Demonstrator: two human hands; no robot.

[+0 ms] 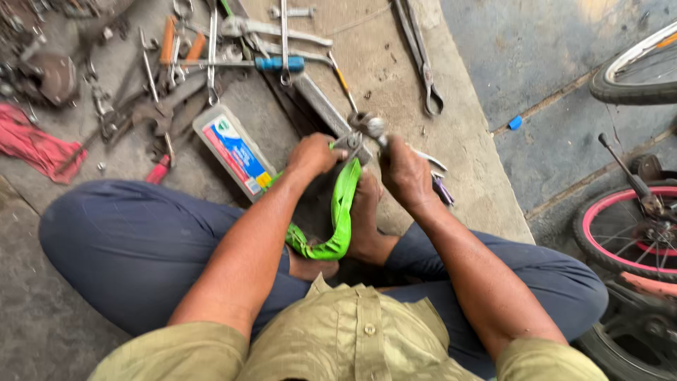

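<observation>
Head view, posture: person sat cross-legged on the concrete floor [465, 120], both forearms reaching forward and converging above the feet.
Left hand [314, 154]: wrist bent down, knuckles up, fingers curled tight around the top of the bright green curved bicycle frame piece [340, 212], right at its grey metal end fitting [352, 144].
Right hand [403, 173]: back of hand toward camera, fingers closed around a silvery metal tool [372, 127]; tool head touched the fitting. Exact finger placement hidden, can't tell more.
Green piece location: between the two hands, running down from the fitting to the bare foot [367, 226], lower end resting by the ankle.
Floor ahead: long metal bar [321, 102] just beyond hands, blue-handled tool [278, 64], orange-handled pliers [180, 46], scattered spanners, flat white rectangular box with red-blue label [234, 149] near left forearm.
Left edge: red rag [32, 144].
Right edge: pink-rimmed small bicycle wheel [627, 226], well apart from hands.
</observation>
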